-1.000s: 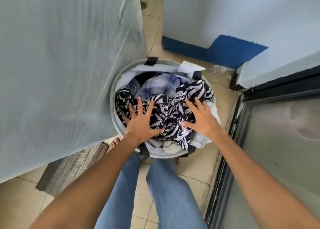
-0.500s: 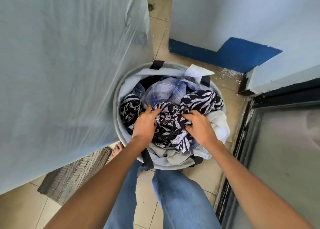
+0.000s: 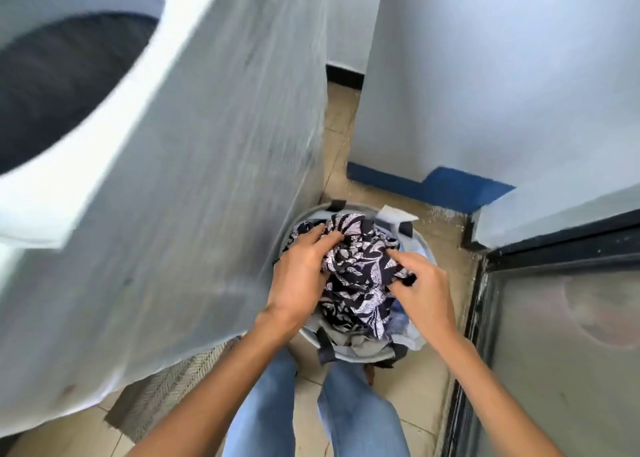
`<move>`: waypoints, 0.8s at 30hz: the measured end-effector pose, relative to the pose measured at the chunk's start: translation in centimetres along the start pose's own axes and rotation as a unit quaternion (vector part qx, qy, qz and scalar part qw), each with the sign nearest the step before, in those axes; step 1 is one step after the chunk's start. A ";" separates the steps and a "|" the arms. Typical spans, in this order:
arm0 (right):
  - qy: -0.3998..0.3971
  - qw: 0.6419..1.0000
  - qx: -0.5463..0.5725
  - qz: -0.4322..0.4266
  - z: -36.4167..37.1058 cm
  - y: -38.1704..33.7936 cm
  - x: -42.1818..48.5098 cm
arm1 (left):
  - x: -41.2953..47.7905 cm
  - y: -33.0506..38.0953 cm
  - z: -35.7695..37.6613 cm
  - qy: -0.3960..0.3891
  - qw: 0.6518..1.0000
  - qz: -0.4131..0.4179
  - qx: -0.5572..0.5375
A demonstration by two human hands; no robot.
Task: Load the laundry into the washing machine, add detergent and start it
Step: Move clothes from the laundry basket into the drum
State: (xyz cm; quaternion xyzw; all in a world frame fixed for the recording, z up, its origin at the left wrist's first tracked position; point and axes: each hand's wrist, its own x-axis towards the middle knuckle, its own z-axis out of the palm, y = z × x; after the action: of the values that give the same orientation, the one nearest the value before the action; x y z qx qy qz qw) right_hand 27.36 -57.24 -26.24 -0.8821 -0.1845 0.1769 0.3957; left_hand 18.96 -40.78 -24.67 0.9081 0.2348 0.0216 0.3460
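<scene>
Head view shows the left hand (image 3: 298, 276) and right hand (image 3: 420, 283), spread flat a second ago, now bunching the patterned garment (image 3: 360, 269): left fingers curl over its top, right pinches its edge. It rises from the laundry basket (image 3: 425, 248) at 5 o'clock. The washing machine (image 3: 194, 179) drum (image 3: 62, 86) has appeared at 10 o'clock, so loading is probably starting. No writing is legible.

Left hand (image 3: 297, 278), right hand (image 3: 424, 288): clenched.

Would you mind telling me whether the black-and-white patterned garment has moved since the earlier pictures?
Yes. The patterned garment, earlier spread inside the laundry basket, is now bunched in the left hand and right hand, raised above the basket's rim.
</scene>
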 end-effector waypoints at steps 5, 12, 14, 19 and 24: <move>0.062 0.996 0.014 -0.058 -3.0 -7.5 -0.3 | 0.3 4.0 -7.5 0.076 0.995 0.059 0.018; 0.116 0.974 0.048 -0.189 -7.5 -16.6 1.0 | 0.4 9.1 -17.1 0.159 0.979 0.115 0.059; 0.130 0.964 0.060 -0.225 -8.6 -19.4 1.5 | 0.5 10.5 -20.1 0.177 0.974 0.132 0.057; 0.161 0.937 0.106 -0.292 -10.7 -26.0 2.1 | 0.4 13.3 -27.3 0.226 0.956 0.175 0.064; 0.196 0.906 0.130 -0.352 -10.7 -32.5 3.1 | -0.2 14.1 -33.9 0.284 0.935 0.190 0.093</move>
State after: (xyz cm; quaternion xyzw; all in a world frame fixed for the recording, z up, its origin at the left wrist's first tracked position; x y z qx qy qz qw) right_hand 28.95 -42.42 4.75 -0.7174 -0.3771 -0.1275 0.5717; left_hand 17.73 -29.04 10.09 0.9201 0.1470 0.3216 0.1684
